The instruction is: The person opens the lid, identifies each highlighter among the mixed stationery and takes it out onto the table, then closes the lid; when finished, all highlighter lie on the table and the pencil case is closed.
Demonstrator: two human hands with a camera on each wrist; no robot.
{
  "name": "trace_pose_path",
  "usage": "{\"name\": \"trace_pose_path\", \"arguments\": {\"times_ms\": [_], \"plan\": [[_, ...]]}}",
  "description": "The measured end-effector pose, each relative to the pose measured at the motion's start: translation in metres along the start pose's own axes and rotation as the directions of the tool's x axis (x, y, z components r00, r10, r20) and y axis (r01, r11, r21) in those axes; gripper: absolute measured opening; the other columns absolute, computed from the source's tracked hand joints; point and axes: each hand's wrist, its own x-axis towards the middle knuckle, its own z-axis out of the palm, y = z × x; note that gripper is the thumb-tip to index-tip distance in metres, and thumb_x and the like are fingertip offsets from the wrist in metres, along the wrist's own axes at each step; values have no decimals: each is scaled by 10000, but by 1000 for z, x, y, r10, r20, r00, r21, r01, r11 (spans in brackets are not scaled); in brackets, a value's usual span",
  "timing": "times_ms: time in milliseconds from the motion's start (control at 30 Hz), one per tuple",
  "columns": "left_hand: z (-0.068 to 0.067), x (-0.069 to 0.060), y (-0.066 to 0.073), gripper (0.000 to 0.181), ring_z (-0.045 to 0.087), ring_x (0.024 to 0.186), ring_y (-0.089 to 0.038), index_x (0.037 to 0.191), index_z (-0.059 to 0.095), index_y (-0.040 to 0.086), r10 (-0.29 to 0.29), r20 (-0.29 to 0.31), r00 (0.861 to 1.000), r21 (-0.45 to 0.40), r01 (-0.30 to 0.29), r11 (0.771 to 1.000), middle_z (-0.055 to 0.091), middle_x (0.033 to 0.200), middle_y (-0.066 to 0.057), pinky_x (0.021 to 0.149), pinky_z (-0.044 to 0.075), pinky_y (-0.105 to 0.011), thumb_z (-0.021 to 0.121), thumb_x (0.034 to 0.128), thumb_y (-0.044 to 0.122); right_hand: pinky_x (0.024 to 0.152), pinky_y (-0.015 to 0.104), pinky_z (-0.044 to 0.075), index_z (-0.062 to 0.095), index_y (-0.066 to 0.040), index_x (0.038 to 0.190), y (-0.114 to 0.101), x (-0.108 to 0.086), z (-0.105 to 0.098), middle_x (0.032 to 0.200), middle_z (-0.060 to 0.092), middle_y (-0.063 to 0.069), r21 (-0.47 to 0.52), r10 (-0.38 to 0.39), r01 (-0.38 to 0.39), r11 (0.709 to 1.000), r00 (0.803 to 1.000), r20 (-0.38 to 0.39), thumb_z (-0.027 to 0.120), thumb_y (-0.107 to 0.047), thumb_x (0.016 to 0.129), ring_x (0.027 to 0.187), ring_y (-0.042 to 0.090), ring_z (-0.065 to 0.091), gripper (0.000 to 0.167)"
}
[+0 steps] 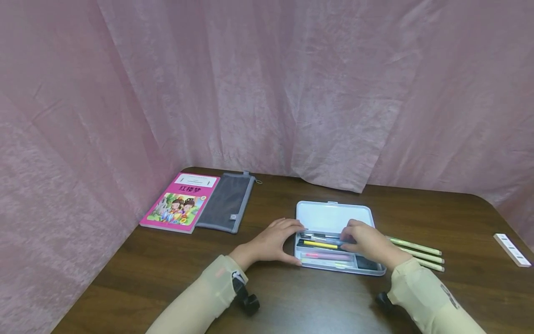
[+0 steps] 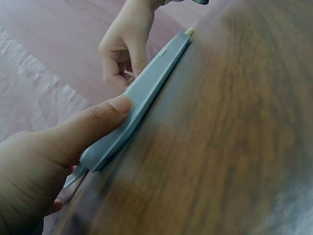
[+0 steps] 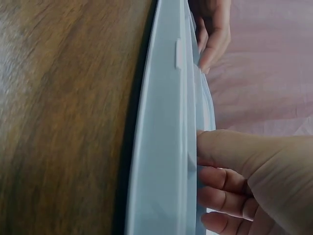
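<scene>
A pale pencil case (image 1: 333, 218) lies on the table with its lid folded back. Inside are several pens, among them a yellow-and-black pen (image 1: 319, 244) and a pink pen (image 1: 327, 256), plus a dark block (image 1: 367, 263) at the right end. My left hand (image 1: 273, 241) grips the case's left end; its thumb (image 2: 98, 117) presses the near wall while its fingers reach the far side. My right hand (image 1: 367, 243) reaches into the case, fingers bent down among the pens. In the right wrist view, the case wall hides its fingertips, so whatever they touch cannot be seen.
Several light green sticks (image 1: 419, 254) lie right of the case, partly behind my right wrist. A white strip with dark marks (image 1: 512, 249) is near the right table edge. At left, a pink book (image 1: 181, 202) overlaps a grey mesh zip pouch (image 1: 227, 202). Pink curtains (image 1: 250, 93) hang behind.
</scene>
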Motion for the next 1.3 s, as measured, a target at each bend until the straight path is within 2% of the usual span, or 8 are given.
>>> {"name": "trace_pose_path", "arguments": {"times_ms": [367,633,1100,1300], "plan": [[2,1,-1,839,334,1426,-143,1414,447,221,-1,3,1000,-1,1,1000,421,1488,26,1223,215,-416,729,731,618,735,321,539,675,-134,862,0,1,2,817,573,-66,-29,-19,17,999,999,-38,782,-173,783,759,67,516,138],[0,1,2,846,346,1414,-138,1411,454,203,0,5,1000,-1,0,1000,433,1475,28,1224,217,-397,737,727,611,697,285,525,661,-138,845,-1,1,1,801,578,-63,-9,1,-2,1000,1000,-26,781,-154,783,745,71,511,137],[1,0,-1,845,349,1414,-143,1407,457,209,1,-6,1000,2,-1,1000,433,1477,23,1220,224,-414,733,723,622,628,227,472,661,-153,822,3,-1,-2,760,573,-85,52,-43,45,998,998,-48,755,-148,807,703,48,483,96],[-1,1,0,846,342,1418,-144,1407,458,206,-14,1,1000,-4,14,1000,431,1477,25,1222,218,-411,747,719,606,624,220,486,667,-156,816,5,-3,-4,759,591,-82,61,-44,49,997,997,-70,755,-142,808,692,38,493,90]]}}
